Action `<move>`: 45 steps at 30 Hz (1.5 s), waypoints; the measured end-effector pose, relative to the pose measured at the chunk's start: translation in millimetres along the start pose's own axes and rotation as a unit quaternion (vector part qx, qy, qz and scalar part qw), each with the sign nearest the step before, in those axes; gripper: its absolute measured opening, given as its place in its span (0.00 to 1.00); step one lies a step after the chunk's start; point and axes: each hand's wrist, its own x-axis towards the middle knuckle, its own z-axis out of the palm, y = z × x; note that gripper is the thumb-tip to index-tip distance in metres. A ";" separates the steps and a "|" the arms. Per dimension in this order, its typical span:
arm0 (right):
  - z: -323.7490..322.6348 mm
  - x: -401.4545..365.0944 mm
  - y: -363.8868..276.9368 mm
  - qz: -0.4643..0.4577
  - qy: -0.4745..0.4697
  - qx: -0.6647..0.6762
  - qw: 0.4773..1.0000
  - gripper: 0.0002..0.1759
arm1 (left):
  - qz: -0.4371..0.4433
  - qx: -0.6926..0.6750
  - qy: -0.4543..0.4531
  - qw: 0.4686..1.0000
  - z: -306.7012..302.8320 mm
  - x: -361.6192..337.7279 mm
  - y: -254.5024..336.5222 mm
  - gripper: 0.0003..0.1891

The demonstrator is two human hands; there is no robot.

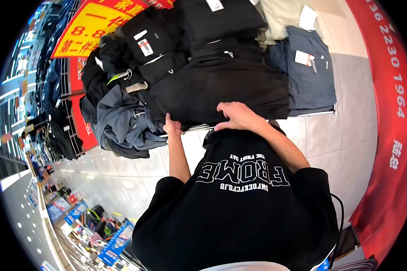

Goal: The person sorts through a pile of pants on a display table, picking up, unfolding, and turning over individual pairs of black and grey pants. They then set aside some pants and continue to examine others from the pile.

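A pair of black trousers lies spread sideways over the front of a clothing pile. At the left part of its near edge, my left hand is closed on the cloth, thumb on top. My right hand rests at the near edge further right, thumb and fingers apart, touching the black fabric. Beside my left hand is a crumpled grey-blue garment. To the right, folded dark grey trousers carry a white tag.
Behind lie folded black garments and beige clothing. A yellow and red price sign stands at the upper left. A red banner runs down the right side. Racks of hanging clothes stand left.
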 end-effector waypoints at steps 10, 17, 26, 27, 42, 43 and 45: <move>-23.1 -20.8 38.1 0.119 0.259 -0.142 0.948 0.18 | -0.107 -0.136 -0.140 0.975 6.8 57.3 -14.1 0.25; -16.9 -76.7 55.6 0.086 0.158 -0.168 0.969 0.27 | -0.054 -0.217 -0.271 0.936 6.6 46.3 -6.9 0.24; 34.9 -27.3 40.1 -0.028 0.171 -0.248 0.953 0.23 | -0.070 -0.204 -0.283 0.935 12.6 28.5 16.6 0.27; 46.2 -17.6 42.4 -0.023 0.171 -0.268 0.948 0.24 | -0.061 -0.198 -0.294 0.933 11.8 41.7 11.5 0.28; -16.8 11.8 13.9 0.046 0.337 -0.127 0.932 0.10 | 0.176 0.006 -0.075 0.981 -6.9 -5.7 55.5 0.20; -48.5 -5.3 5.9 0.033 0.430 -0.114 0.895 0.08 | 0.205 0.035 -0.073 0.975 -12.8 -10.0 65.0 0.21; -115.6 -58.7 -7.2 0.054 0.551 -0.163 0.816 0.12 | 0.223 0.033 -0.089 0.970 -22.7 -16.3 80.4 0.19</move>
